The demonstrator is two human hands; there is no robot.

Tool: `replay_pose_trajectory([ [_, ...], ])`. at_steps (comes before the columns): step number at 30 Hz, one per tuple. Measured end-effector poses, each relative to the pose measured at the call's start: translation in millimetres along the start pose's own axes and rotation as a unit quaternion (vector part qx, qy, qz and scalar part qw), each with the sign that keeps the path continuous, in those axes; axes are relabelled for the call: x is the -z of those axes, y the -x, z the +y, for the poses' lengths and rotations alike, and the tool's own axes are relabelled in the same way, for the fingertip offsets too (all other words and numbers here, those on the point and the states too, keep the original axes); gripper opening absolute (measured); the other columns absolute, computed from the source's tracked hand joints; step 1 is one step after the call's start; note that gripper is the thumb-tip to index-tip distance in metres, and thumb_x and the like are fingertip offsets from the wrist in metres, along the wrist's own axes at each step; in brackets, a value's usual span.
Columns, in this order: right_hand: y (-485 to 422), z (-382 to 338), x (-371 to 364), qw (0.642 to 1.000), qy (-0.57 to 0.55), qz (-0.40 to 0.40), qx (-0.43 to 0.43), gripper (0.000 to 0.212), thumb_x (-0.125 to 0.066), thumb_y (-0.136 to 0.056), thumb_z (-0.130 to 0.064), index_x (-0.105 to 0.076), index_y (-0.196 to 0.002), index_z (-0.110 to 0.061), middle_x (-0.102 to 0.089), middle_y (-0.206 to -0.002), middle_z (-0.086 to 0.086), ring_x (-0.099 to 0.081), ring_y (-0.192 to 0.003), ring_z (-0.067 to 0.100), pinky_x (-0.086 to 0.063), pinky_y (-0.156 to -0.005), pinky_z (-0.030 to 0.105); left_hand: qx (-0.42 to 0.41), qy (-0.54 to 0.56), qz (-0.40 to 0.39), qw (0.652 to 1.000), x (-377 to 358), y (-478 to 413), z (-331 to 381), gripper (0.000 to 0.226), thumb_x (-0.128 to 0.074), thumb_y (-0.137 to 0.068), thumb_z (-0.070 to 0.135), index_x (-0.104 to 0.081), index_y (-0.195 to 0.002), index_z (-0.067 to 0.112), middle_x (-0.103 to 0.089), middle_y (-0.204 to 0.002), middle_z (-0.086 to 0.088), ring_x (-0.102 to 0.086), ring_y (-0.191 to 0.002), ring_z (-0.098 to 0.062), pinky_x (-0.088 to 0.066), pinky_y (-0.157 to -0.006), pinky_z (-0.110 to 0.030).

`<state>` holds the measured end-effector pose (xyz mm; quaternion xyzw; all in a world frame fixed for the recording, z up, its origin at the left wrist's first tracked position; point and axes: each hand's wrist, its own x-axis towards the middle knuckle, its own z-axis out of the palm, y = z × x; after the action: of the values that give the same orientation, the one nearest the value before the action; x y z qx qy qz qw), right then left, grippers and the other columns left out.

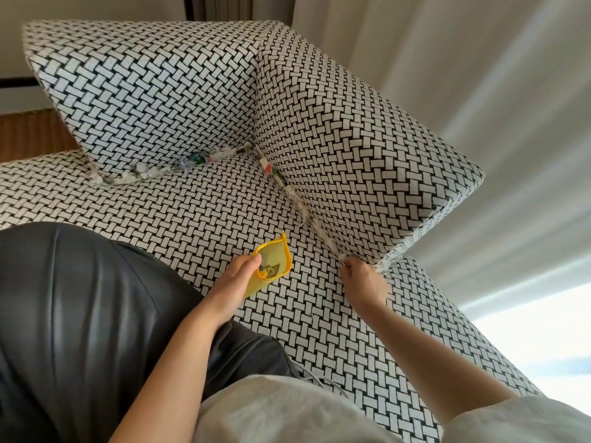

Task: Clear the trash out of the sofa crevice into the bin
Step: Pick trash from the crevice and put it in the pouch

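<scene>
My left hand [235, 276] holds a small yellow bin [271, 266] tilted over the sofa seat [198, 212]; a few scraps lie inside it. My right hand [364, 279] is at the near end of the crevice beside the armrest [351, 139], its fingers curled round a white scrap of trash [343, 259]. More crumpled wrappers [281, 177] fill that crevice up to the corner. A second line of trash [166, 169] sits wedged under the back cushion [144, 84].
My knee in dark trousers [80, 298] rests on the seat at the left. Pale curtains [479, 75] hang behind the armrest. A strip of wooden floor [28, 132] shows at far left.
</scene>
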<state>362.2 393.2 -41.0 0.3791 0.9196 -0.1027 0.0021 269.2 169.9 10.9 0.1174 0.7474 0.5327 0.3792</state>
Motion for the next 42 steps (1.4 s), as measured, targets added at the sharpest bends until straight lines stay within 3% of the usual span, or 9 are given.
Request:
replay_pose_trajectory([
  [7, -0.9, -9.0, -3.7, 0.999, 0.03, 0.012, -0.006, 0.03, -0.028, -0.101, -0.028, -0.051, -0.101, -0.01, -0.054, -0.07, 0.0, -0.051, -0.058, 0.017, -0.038, -0.047, 0.021, 0.006, 0.002, -0.001, 1.0, -0.2, 4.3, 5.1, 0.06, -0.027, -0.07, 0.062, -0.037, -0.117, 0.027, -0.048, -0.098, 0.008, -0.048, -0.089, -0.01, -0.039, -0.067, -0.026],
  [16, -5.9, -8.6, 12.4, 0.988, 0.13, -0.08, 0.001, 0.021, -0.042, -0.098, -0.024, -0.05, -0.116, -0.014, -0.062, -0.082, -0.001, -0.055, -0.062, 0.012, -0.04, -0.045, 0.019, 0.005, -0.007, 0.005, 1.0, -0.1, 2.4, 1.2, 0.053, -0.031, -0.09, 0.059, -0.037, -0.127, 0.022, -0.046, -0.099, 0.01, -0.047, -0.09, -0.008, -0.039, -0.069, -0.026],
  [20, -7.5, -10.7, 12.7, 0.988, 0.133, -0.074, -0.005, 0.021, -0.04, -0.099, -0.022, -0.051, -0.114, -0.013, -0.056, -0.076, -0.002, -0.048, -0.053, 0.008, -0.032, -0.039, 0.018, 0.001, -0.014, 0.008, 1.0, 0.4, 2.9, 0.5, 0.053, -0.031, -0.091, 0.058, -0.037, -0.129, 0.022, -0.046, -0.098, 0.011, -0.046, -0.089, -0.006, -0.039, -0.071, -0.026],
  [23, -2.4, -14.8, 13.2, 0.988, 0.138, -0.068, 0.008, 0.018, -0.037, -0.099, -0.014, -0.046, -0.114, -0.008, -0.049, -0.074, 0.0, -0.05, -0.059, 0.013, -0.038, -0.046, 0.02, -0.001, -0.026, 0.004, 1.0, 0.6, 3.9, 0.4, 0.054, -0.032, -0.091, 0.057, -0.036, -0.132, 0.021, -0.048, -0.103, 0.007, -0.044, -0.088, -0.002, -0.039, -0.069, -0.024],
  [25, -1.3, -12.4, 10.7, 0.99, 0.129, -0.059, 0.022, 0.019, -0.037, -0.099, -0.015, -0.043, -0.116, -0.009, -0.049, -0.074, 0.0, -0.052, -0.063, 0.015, -0.042, -0.053, 0.021, -0.001, -0.033, 0.003, 0.999, 0.7, 5.2, 0.7, 0.061, -0.033, -0.087, 0.061, -0.036, -0.132, 0.021, -0.047, -0.11, 0.001, -0.045, -0.09, -0.005, -0.039, -0.07, -0.025],
  [28, 0.4, -7.9, 8.3, 0.993, 0.101, -0.042, 0.031, 0.023, -0.025, -0.102, -0.021, -0.044, -0.114, -0.012, -0.043, -0.062, -0.006, -0.043, -0.05, 0.01, -0.036, -0.044, 0.019, 0.007, -0.037, 0.001, 0.999, 2.1, 6.8, 2.6, 0.075, -0.028, -0.071, 0.065, -0.035, -0.132, 0.023, -0.046, -0.111, 0.001, -0.045, -0.093, -0.01, -0.04, -0.07, -0.025],
  [31, 1.6, -0.6, 6.7, 0.999, 0.039, -0.018, 0.029, 0.036, -0.017, -0.103, -0.025, -0.051, -0.11, -0.015, -0.038, -0.055, -0.008, -0.031, -0.041, 0.005, -0.024, -0.038, 0.015, 0.002, -0.036, 0.002, 0.999, 1.2, 5.5, 2.3, 0.066, -0.031, -0.082, 0.064, -0.035, -0.133, 0.022, -0.046, -0.11, 0.002, -0.044, -0.089, -0.004, -0.039, -0.07, -0.024],
  [37, 3.5, -5.5, 1.5, 0.995, -0.073, 0.038, 0.052, 0.029, -0.026, -0.102, -0.024, -0.05, -0.104, -0.005, -0.045, -0.055, -0.005, -0.029, -0.037, 0.007, -0.021, -0.031, 0.014, 0.002, -0.039, 0.007, 0.999, 1.7, 2.5, -0.2, 0.05, -0.029, -0.094, 0.051, -0.035, -0.134, 0.022, -0.045, -0.114, 0.0, -0.045, -0.092, -0.006, -0.04, -0.074, -0.027],
  [42, -2.5, -4.7, -13.9, 0.992, -0.063, 0.04, 0.099, 0.024, -0.04, -0.099, -0.024, -0.056, -0.107, -0.009, -0.058, -0.063, -0.002, -0.045, -0.041, 0.01, -0.026, -0.038, 0.016, 0.004, -0.037, 0.004, 0.999, 1.3, 2.3, -0.2, 0.051, -0.029, -0.093, 0.055, -0.037, -0.131, 0.021, -0.046, -0.109, 0.002, -0.044, -0.089, -0.001, -0.039, -0.069, -0.022],
])
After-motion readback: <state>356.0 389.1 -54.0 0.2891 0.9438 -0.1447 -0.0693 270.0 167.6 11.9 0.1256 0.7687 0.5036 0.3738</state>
